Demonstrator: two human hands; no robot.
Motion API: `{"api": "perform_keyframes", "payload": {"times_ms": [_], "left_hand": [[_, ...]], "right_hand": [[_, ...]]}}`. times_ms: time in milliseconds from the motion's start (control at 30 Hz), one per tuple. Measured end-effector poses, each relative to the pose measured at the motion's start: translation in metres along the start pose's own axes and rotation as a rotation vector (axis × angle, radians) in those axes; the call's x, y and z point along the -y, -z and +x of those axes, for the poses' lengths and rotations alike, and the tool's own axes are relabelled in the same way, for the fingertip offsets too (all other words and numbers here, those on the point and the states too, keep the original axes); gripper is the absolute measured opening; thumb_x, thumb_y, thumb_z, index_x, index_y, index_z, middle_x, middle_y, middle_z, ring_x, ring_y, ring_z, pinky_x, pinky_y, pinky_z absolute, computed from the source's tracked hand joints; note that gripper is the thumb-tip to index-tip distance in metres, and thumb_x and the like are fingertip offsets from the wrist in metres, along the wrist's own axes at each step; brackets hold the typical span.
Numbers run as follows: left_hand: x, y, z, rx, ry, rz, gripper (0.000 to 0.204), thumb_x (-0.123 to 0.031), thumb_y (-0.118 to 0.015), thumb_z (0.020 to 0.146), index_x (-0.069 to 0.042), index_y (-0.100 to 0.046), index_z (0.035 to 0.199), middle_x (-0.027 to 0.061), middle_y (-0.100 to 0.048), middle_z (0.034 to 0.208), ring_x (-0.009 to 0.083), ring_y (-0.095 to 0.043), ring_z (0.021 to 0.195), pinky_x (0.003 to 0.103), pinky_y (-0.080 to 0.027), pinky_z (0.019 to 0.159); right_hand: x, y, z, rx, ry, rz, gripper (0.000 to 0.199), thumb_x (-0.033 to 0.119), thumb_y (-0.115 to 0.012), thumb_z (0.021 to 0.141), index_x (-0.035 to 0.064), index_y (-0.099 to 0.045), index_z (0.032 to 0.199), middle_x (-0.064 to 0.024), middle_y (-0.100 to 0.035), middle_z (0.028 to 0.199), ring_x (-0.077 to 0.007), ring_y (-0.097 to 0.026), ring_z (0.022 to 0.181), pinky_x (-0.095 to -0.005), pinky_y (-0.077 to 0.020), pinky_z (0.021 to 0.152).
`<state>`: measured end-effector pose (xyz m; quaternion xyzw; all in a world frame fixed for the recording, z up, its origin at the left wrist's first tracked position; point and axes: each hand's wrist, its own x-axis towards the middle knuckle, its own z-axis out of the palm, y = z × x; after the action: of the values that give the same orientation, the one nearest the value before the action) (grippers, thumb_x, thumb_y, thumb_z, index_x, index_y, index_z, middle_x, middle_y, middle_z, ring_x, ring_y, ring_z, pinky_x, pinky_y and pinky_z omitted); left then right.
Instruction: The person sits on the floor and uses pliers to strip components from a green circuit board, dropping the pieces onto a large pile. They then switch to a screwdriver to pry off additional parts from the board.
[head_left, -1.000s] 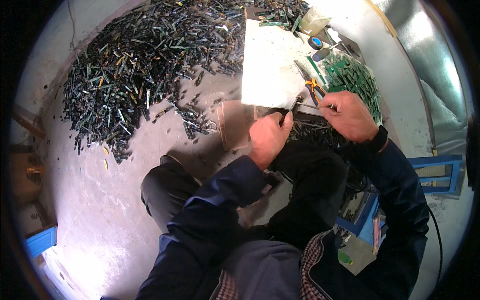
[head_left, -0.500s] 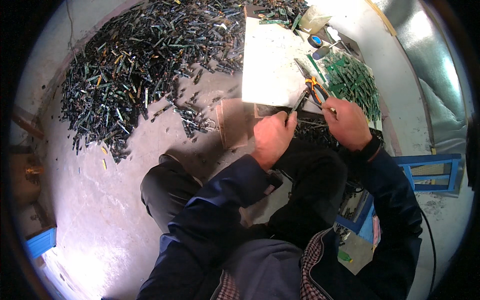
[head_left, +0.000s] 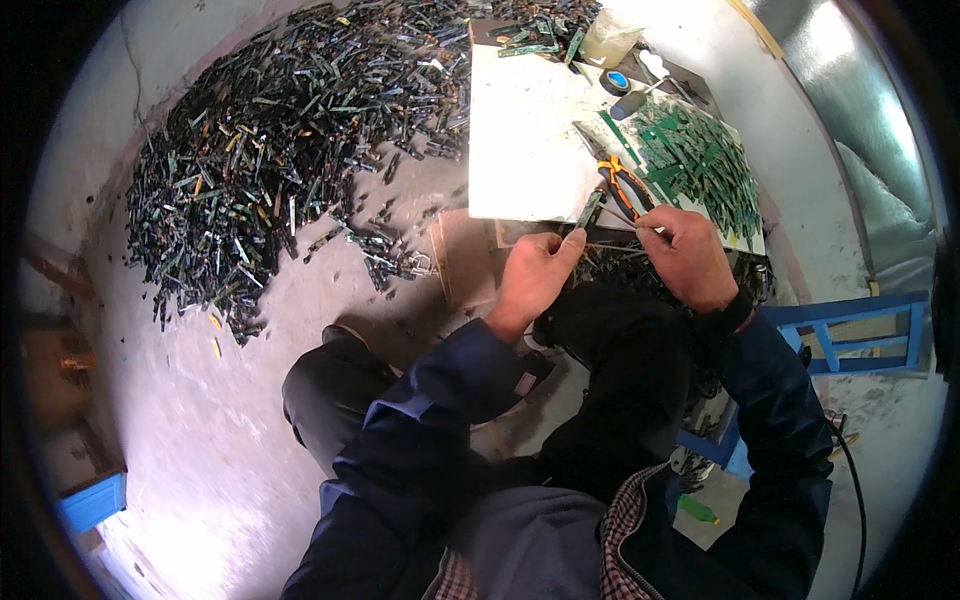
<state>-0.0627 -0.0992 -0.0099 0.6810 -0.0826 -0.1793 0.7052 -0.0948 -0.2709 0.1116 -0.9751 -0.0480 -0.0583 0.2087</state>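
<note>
My left hand (head_left: 533,272) and my right hand (head_left: 687,257) are close together at the near edge of a white board (head_left: 520,150). Between them they hold a thin green strip of circuit board (head_left: 592,208), the left hand pinching its near end. My right hand also grips orange-handled pliers (head_left: 620,185), whose jaws point up over the board. A heap of green circuit strips (head_left: 700,165) lies on the board's right part.
A large dark pile of circuit-board strips (head_left: 280,150) covers the concrete floor at left. A plastic cup (head_left: 610,40) and a tape roll (head_left: 616,82) sit at the board's far end. A blue wooden stool (head_left: 850,335) stands at right.
Both hands have shifted slightly and drawn closer; the pliers and the green strip now stand up between them over the board's edge.
</note>
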Motion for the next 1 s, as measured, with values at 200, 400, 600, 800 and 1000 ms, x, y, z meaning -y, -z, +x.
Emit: {"api": "perform_keyframes", "payload": {"times_ms": [200,400,600,800,1000], "left_hand": [[-0.01,0.003,-0.004,0.082,0.053,0.008,0.048,-0.034,-0.055,0.093,0.001,-0.05,0.061,-0.0046,-0.04,0.057,0.0054,-0.035,0.058,0.028,-0.032,0.049],[-0.015,0.001,-0.008,0.031,0.04,-0.016,0.047,-0.031,-0.057,0.092,0.007,-0.054,0.065,0.0054,-0.04,0.05,0.0086,-0.036,0.052,0.033,-0.033,0.045],[-0.002,0.001,-0.009,-0.046,-0.044,0.022,0.044,-0.028,-0.056,0.093,0.008,-0.054,0.067,0.01,-0.042,0.05,0.0109,-0.037,0.05,0.034,-0.035,0.046],[-0.001,0.003,-0.016,-0.038,-0.057,0.008,0.046,-0.03,-0.055,0.094,0.007,-0.054,0.066,0.0093,-0.045,0.05,0.0119,-0.039,0.049,0.034,-0.036,0.046],[-0.019,-0.001,-0.022,0.023,0.159,-0.195,0.04,-0.033,-0.052,0.095,-0.006,-0.055,0.066,-0.0024,-0.046,0.054,0.0071,-0.04,0.047,0.025,-0.031,0.044]], "right_hand": [[0.007,-0.002,-0.005,-0.004,-0.026,-0.006,0.008,0.01,-0.061,0.078,0.0033,-0.062,0.082,-0.0191,-0.061,0.072,-0.0395,-0.06,0.07,-0.0435,-0.0474,0.06],[0.009,-0.014,-0.012,0.019,0.007,0.226,0.015,0.008,-0.059,0.082,0.0001,-0.063,0.094,-0.0192,-0.062,0.074,-0.0339,-0.062,0.063,-0.04,-0.0481,0.057],[0.016,-0.019,-0.027,0.199,-0.595,0.918,0.034,0.014,-0.056,0.089,0.0,-0.052,0.12,-0.0085,-0.063,0.079,-0.0136,-0.062,0.059,-0.0242,-0.0433,0.044],[0.013,-0.041,-0.043,0.18,-0.699,1.356,0.031,0.017,-0.055,0.093,0.0038,-0.053,0.121,-0.0051,-0.061,0.079,-0.0089,-0.053,0.05,-0.0194,-0.0344,0.035],[-0.01,-0.09,-0.054,-0.189,-0.095,0.675,0.026,0.014,-0.057,0.091,0.0048,-0.058,0.115,-0.0054,-0.061,0.075,-0.0187,-0.054,0.049,-0.0346,-0.042,0.041]]}}
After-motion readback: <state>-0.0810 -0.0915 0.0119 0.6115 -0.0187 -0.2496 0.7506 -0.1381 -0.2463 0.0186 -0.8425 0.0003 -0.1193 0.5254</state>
